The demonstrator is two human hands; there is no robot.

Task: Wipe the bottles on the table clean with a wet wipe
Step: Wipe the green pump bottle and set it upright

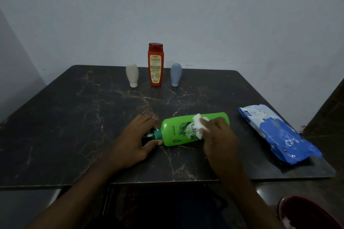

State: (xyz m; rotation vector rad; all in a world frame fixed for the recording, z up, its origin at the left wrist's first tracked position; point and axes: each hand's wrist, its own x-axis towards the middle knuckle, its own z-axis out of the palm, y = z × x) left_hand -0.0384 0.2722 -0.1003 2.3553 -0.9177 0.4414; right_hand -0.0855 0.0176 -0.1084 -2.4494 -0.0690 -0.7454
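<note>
A green pump bottle [178, 132] lies on its side near the front of the dark marble table [93, 117], pump end to the left. My left hand [132, 141] grips its dark green pump neck. My right hand [219, 139] presses a crumpled white wet wipe [200, 124] against the bottle's label side. At the back of the table stand three bottles in a row: a cream one [132, 74] on its cap, a tall red one [156, 65], and a grey-blue one [176, 74] on its cap.
A blue and white wet wipe pack [275, 132] lies at the table's right edge. A pale wall rises behind the table. A dark red object [305, 214] sits on the floor at the lower right.
</note>
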